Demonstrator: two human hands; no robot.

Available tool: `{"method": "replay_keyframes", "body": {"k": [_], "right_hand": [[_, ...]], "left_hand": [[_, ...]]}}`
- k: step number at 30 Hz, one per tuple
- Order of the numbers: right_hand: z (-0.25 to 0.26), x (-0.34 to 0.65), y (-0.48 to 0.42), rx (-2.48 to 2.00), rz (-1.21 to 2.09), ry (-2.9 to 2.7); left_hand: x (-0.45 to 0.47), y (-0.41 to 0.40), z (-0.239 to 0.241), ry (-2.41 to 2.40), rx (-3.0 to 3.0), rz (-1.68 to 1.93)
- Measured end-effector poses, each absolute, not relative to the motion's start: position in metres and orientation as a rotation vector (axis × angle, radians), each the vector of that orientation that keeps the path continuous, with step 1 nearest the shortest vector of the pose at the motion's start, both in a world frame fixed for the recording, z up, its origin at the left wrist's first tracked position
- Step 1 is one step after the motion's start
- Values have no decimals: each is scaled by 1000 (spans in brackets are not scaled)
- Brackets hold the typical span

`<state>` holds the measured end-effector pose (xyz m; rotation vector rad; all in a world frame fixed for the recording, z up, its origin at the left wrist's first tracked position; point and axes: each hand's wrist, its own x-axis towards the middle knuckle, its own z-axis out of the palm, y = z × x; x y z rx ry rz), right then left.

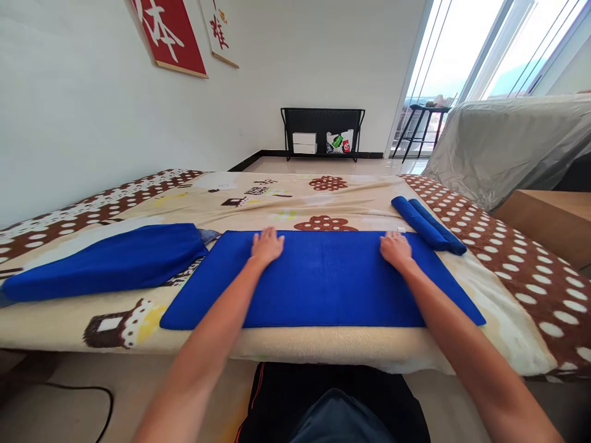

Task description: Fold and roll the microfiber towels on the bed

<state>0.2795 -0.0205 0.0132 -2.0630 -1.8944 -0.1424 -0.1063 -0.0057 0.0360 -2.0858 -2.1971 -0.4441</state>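
Both hands lie flat and open on a blue towel [318,280] spread across the near part of a bed [517,271]. The left hand [266,245] rests palm down near the towel's far edge, left of its middle, with the fingers spread slightly and pointing away from the person. The right hand [395,248] rests the same way near the towel's far right corner, fingers extended and close together. Neither hand grips or pinches the cloth; they only press on top of it.

The towel is a plain, deep blue rectangle, laid out flat in a single smooth layer with its long side running left to right. Its near edge lies just short of the bed's front edge. The surface looks even, with no clear folds or creases.

Just right of the towel's far right corner lie two rolled blue towels [429,224], side by side and touching each other. To the left of the spread towel sits a stack of blue towels [111,261], loosely folded, its right end near the spread towel's far left corner. Under all of these is a beige patterned blanket [295,197] with a brown dotted border.
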Motion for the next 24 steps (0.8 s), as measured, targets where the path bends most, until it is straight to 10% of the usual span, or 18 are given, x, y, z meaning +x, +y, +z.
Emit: {"method": "replay_keyframes", "body": {"k": [9,24], "right_hand": [[0,156,-34,-1577,-43,-2251],[-22,379,-44,-1962,48,-1923]], "left_hand": [[32,-32,2,-1844,-2449,-489],[-226,-34,13,-2318,-2073,-404]]}}
